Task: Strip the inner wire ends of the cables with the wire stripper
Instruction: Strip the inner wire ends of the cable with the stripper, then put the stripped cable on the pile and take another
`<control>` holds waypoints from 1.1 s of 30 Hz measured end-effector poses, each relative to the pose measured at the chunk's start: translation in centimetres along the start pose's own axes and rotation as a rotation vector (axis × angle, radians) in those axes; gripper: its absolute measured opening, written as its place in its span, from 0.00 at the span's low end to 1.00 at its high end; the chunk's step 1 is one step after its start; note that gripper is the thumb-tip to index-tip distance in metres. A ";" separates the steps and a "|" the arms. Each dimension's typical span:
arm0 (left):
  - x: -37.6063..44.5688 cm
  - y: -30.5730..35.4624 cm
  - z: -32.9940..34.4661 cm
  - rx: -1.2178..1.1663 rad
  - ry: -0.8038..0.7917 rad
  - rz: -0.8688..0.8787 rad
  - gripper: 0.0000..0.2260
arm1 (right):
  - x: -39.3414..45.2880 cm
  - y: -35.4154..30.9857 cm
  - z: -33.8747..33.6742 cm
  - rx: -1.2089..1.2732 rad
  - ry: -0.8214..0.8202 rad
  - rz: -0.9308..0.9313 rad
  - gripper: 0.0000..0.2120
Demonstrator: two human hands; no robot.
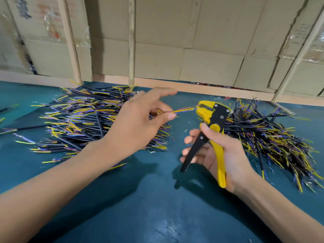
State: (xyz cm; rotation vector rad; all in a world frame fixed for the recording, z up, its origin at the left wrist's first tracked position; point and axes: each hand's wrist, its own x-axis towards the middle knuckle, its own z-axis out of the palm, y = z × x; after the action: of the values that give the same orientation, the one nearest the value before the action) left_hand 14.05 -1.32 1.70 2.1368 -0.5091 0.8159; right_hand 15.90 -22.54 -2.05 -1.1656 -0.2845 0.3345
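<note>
My left hand [140, 120] pinches a cable between thumb and fingers, index finger stretched out above. The cable's coloured inner wires [184, 109] point right, and their tips reach the jaws of the yellow and black wire stripper [213, 118]. My right hand [219, 155] grips the stripper by its handles, which are spread apart, jaws pointing up and left. The cable's black sheath is hidden behind my left hand.
A large pile of black cables [84, 118] with yellow, blue and purple wire ends lies at the left on the teal table [149, 207]. A second cable pile [268, 137] lies at the right. Cardboard panels [175, 50] in a wooden frame stand behind. Small insulation scraps dot the table.
</note>
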 end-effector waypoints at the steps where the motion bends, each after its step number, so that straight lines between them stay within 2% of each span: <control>1: 0.4 0.3 0.4 0.098 -0.043 0.096 0.20 | 0.1 -0.1 -0.1 -0.024 0.025 -0.048 0.21; 3: 0.3 0.5 1.6 0.222 -0.103 0.272 0.21 | 0.2 -0.3 -0.2 -0.053 0.042 -0.098 0.18; 6: -1.0 0.0 3.2 0.326 -0.151 0.426 0.19 | 0.3 -0.6 -0.5 -0.099 0.074 -0.115 0.05; 8: -1.4 -0.2 3.6 0.379 -0.170 0.455 0.20 | 0.4 -0.7 -0.9 -0.118 0.131 -0.115 0.06; 12: -0.8 -1.7 1.9 0.569 -0.070 0.307 0.23 | 0.5 -2.0 -2.1 -0.140 0.218 -0.299 0.03; 13: -0.4 -2.6 1.1 0.659 -0.015 0.246 0.23 | 0.4 -2.7 -2.6 -0.139 0.256 -0.370 0.07; 15: 0.2 -4.5 -0.4 0.790 0.068 0.047 0.24 | 0.1 -4.5 -3.6 -0.116 0.345 -0.475 0.13; 16: 0.3 -5.4 -1.1 0.811 0.100 -0.064 0.26 | 0.0 -5.4 -4.2 -0.108 0.402 -0.501 0.11; 18: 0.4 -6.9 -2.4 0.776 0.181 -0.206 0.32 | 0.0 -6.6 -5.6 -0.133 0.547 -0.488 0.07; 20: 0.7 -8.2 -3.6 0.715 0.261 -0.232 0.34 | -0.2 -7.0 -6.8 -0.167 0.668 -0.389 0.07; 22: 1.3 -9.5 -4.6 0.673 0.219 -0.287 0.33 | -0.4 -7.2 -7.4 -0.158 0.737 -0.293 0.08; 24: 1.7 -10.4 -4.8 0.691 0.104 -0.355 0.28 | -0.6 -7.4 -7.3 -0.131 0.787 -0.279 0.10; 26: 1.7 -10.7 -4.3 0.730 0.049 -0.315 0.22 | -0.6 -7.5 -6.7 -0.134 0.839 -0.325 0.12; 28: 1.8 -10.6 -3.5 0.686 0.060 -0.267 0.18 | -0.6 -7.2 -5.6 -0.176 0.879 -0.408 0.13; 33: 1.7 -10.7 -2.5 0.627 0.120 -0.118 0.05 | -0.3 -5.0 -4.0 -0.507 0.928 -0.602 0.16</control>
State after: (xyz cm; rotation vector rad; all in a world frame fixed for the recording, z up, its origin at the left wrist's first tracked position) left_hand 20.59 7.05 -1.46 2.6253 -0.0554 1.1340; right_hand 17.76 -27.80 1.08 -1.5331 0.1212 -0.8455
